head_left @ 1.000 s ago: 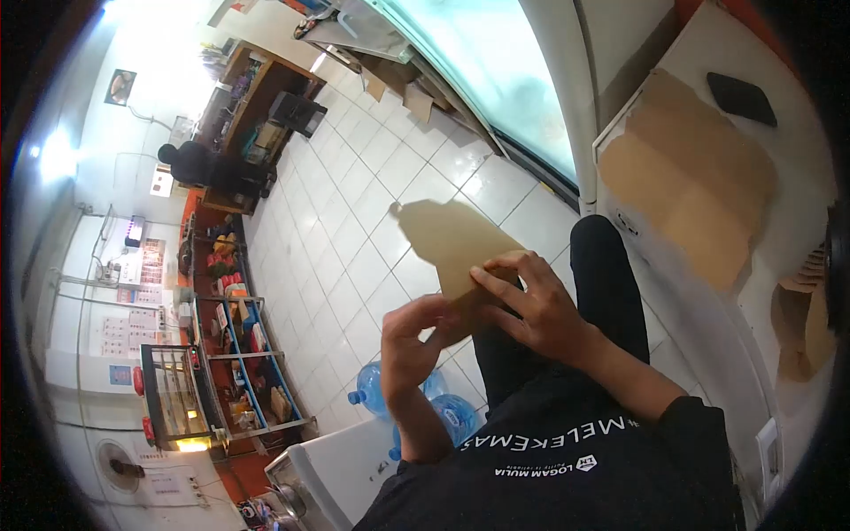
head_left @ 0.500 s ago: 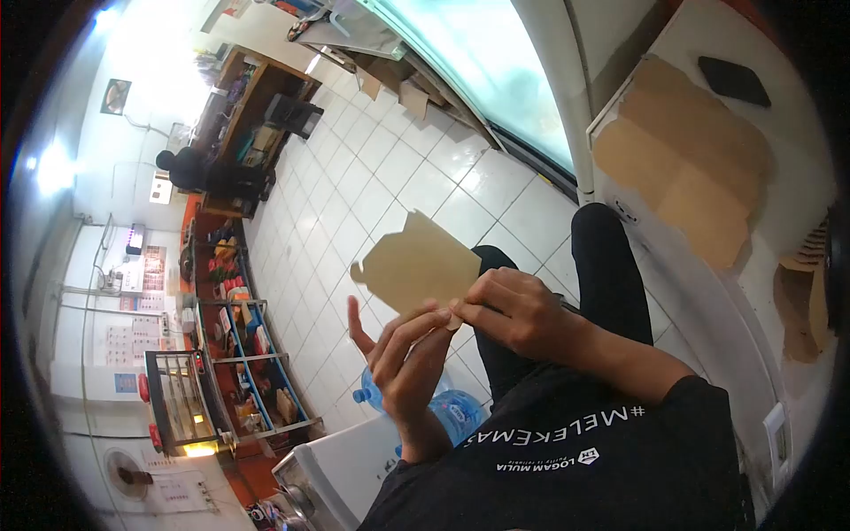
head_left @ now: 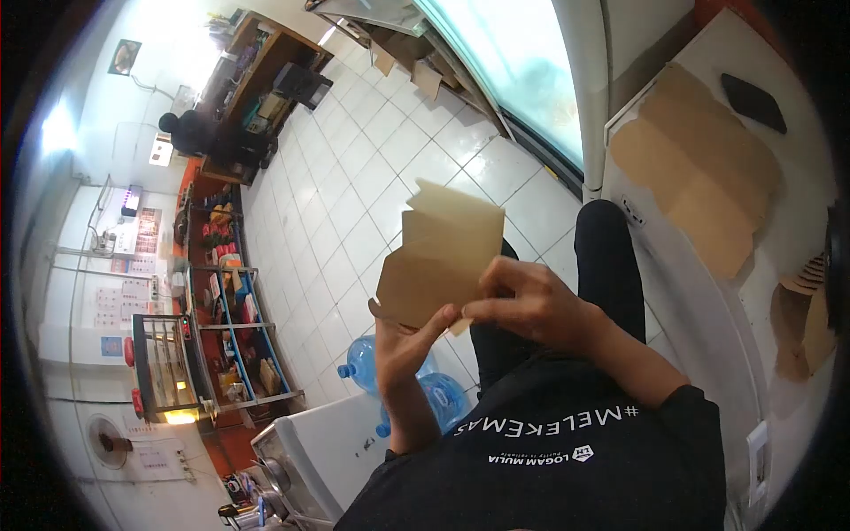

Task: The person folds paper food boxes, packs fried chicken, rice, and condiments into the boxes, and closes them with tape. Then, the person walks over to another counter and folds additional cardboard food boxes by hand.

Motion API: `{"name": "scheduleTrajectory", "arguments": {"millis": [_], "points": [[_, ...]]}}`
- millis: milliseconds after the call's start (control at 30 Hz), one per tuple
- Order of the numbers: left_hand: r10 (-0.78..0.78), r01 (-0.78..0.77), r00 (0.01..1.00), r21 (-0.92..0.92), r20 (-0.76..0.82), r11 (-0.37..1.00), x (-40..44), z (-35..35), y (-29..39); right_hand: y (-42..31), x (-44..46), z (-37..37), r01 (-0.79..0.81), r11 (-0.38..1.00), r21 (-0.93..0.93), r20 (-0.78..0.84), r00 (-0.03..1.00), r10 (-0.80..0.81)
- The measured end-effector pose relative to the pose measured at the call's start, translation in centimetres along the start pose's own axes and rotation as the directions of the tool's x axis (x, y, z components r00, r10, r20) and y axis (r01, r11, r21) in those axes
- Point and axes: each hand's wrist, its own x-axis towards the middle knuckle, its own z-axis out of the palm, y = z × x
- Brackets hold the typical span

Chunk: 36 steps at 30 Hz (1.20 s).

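Note:
A partly folded brown cardboard piece (head_left: 443, 257) is held above my lap, its panels angled apart and its upper edge notched. My left hand (head_left: 412, 345) supports it from below, with the thumb on its lower edge and the other fingers hidden behind the card. My right hand (head_left: 522, 296) pinches the card's lower right corner, its fingers bent. Flat brown cardboard pieces (head_left: 699, 168) lie on the white surface (head_left: 655, 111) at the right, beside a dark flat object (head_left: 753, 102).
Blue water bottles (head_left: 443, 398) stand on the floor near my left forearm, by a white appliance (head_left: 328, 451). Shelving (head_left: 235, 327) lines the left side. A person in dark clothes (head_left: 208, 137) is at the far wooden shelf (head_left: 252, 80). A glass-fronted case (head_left: 522, 71) stands ahead.
The cardboard has turned and its panels have opened apart. My left hand has moved beneath it, and my right hand has shifted to its right corner. The view has shifted slightly.

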Motion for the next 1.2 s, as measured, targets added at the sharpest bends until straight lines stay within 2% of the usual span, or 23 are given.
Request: {"name": "scheduleTrajectory", "arguments": {"millis": [67, 133, 200, 233, 300, 400, 533, 600, 633, 700, 733, 800, 900, 1033, 1100, 1200], "points": [[0.076, -0.075, 0.994, 0.009, -0.073, 0.997, 0.3, 1.3, -0.7, 0.4, -0.4, 0.8, -0.14, 0.984, 0.111, -0.059, 0.987, 0.147], [0.042, -0.058, 0.989, -0.111, -0.143, 0.992, 0.4, 2.8, -1.1, 0.8, -0.9, 1.8, -0.249, 0.939, 0.236, -0.133, 0.949, 0.285], [-0.002, -0.046, 0.978, -0.229, -0.207, 0.972, 0.5, 3.8, -1.3, 0.6, -0.9, 1.9, -0.284, 0.919, 0.273, -0.199, 0.918, 0.343], [-0.016, -0.025, 0.973, -0.175, -0.228, 0.984, 0.5, 4.0, -1.5, 0.4, -0.7, 1.8, -0.299, 0.908, 0.293, -0.232, 0.899, 0.371], [-0.038, 0.021, 0.96, -0.065, -0.276, 0.998, 0.3, 4.1, -2.3, -0.2, -0.2, 1.8, -0.327, 0.91, 0.254, -0.286, 0.874, 0.394], [0.078, -0.156, 0.935, -0.205, -0.346, 0.966, 0.2, 5.1, -3.5, -0.7, 0.0, 2.3, -0.357, 0.907, 0.224, -0.35, 0.839, 0.417], [0.102, -0.194, 0.917, -0.208, -0.385, 0.959, -0.2, 5.9, -2.9, -0.6, 0.2, 3.3, -0.306, 0.929, 0.21, -0.469, 0.802, 0.37], [0.108, -0.201, 0.906, -0.19, -0.409, 0.961, -0.4, 6.1, -2.8, -0.6, 0.2, 3.0, -0.295, 0.931, 0.214, -0.455, 0.813, 0.363], [0.126, -0.174, 0.934, -0.116, -0.335, 0.978, -0.7, 6.0, -2.2, -0.6, 0.3, 2.8, -0.29, 0.933, 0.215, -0.449, 0.818, 0.358], [0.14, -0.135, 0.974, 0.041, -0.177, 0.99, -1.4, 5.4, -0.7, -0.7, 0.6, 1.3, -0.309, 0.918, 0.25, -0.335, 0.862, 0.381], [0.196, -0.18, 0.977, 0.163, -0.087, 0.97, -1.2, 4.9, -0.9, -0.8, 0.7, 0.7, -0.321, 0.909, 0.268, -0.275, 0.878, 0.391], [0.267, -0.288, 0.958, 0.384, 0.109, 0.877, -0.6, 4.1, -1.5, -1.1, 0.9, 0.3, -0.321, 0.911, 0.259, -0.269, 0.882, 0.387], [0.466, -0.452, 0.875, 0.56, 0.128, 0.694, 0.3, 4.2, -1.4, -0.9, 0.5, 0.1, -0.295, 0.926, 0.235, -0.243, 0.904, 0.35], [0.48, -0.423, 0.875, 0.581, 0.064, 0.695, -0.1, 4.5, -0.8, -0.2, 0.0, -0.7, -0.2, 0.963, 0.179, -0.226, 0.945, 0.238], [0.492, -0.412, 0.87, 0.611, 0.042, 0.676, -0.4, 5.2, -0.7, 0.4, -0.4, -0.1, -0.314, 0.905, 0.287, -0.204, 0.903, 0.378], [0.484, -0.416, 0.874, 0.579, 0.043, 0.701, -0.1, 5.3, -0.1, 0.7, -0.3, -0.2, -0.325, 0.881, 0.345, -0.182, 0.897, 0.402]]}}
